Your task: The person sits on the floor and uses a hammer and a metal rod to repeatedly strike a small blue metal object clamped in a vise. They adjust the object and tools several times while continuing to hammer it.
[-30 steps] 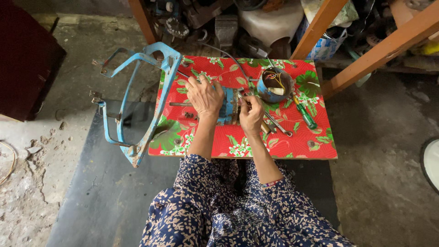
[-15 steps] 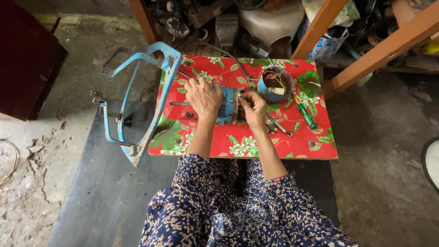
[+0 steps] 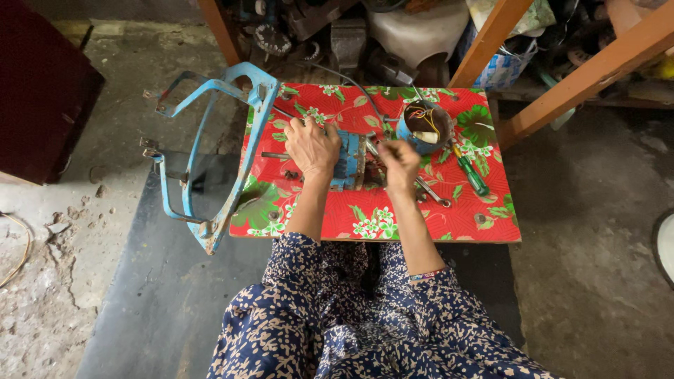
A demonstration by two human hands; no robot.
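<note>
From the head view, your left hand (image 3: 311, 146) reaches forward with the forearm straight out from your lap, palm down and fingers curled over the left side of a blue metal block (image 3: 349, 161), pressing on it and gripping its edge. Your right hand (image 3: 399, 160) is raised just to the right of that block, closed into a fist around a thin metal tool (image 3: 373, 151) whose tip points toward the block; what kind of tool it is cannot be told. The block sits between your two hands near the middle of the red flowered surface (image 3: 421, 223). A wrench (image 3: 432, 193) lies just beside your right wrist, a green-handled screwdriver (image 3: 472, 173) farther right, and a round tin (image 3: 425, 126) with wires beyond your right hand. A blue metal frame (image 3: 210, 151) leans at the surface's left edge.
</note>
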